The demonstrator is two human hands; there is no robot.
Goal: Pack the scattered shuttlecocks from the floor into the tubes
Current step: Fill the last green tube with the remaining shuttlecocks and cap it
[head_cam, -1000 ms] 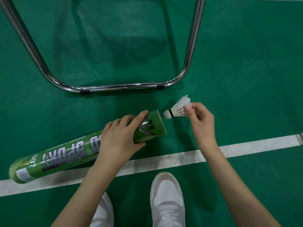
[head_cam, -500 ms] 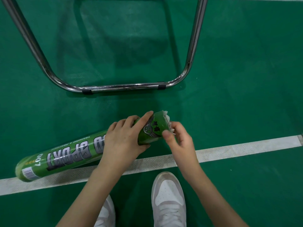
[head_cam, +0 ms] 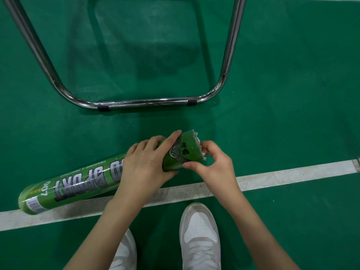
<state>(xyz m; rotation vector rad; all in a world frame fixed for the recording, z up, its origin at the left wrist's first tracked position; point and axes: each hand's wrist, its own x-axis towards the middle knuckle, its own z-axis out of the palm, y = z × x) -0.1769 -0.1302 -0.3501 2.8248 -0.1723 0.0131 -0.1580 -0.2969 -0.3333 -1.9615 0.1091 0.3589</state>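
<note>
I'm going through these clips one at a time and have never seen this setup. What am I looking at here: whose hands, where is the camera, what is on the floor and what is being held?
No machine here: a person wears one wide-angle camera on the head, looking down at their own bare hands. The left hand grips a green shuttlecock tube lying tilted across a white court line on the green floor. The right hand is at the tube's open end, fingers on white feathers of a shuttlecock that sits almost fully inside. Beyond stands a chrome chair frame. Below are the person's white shoes.
</note>
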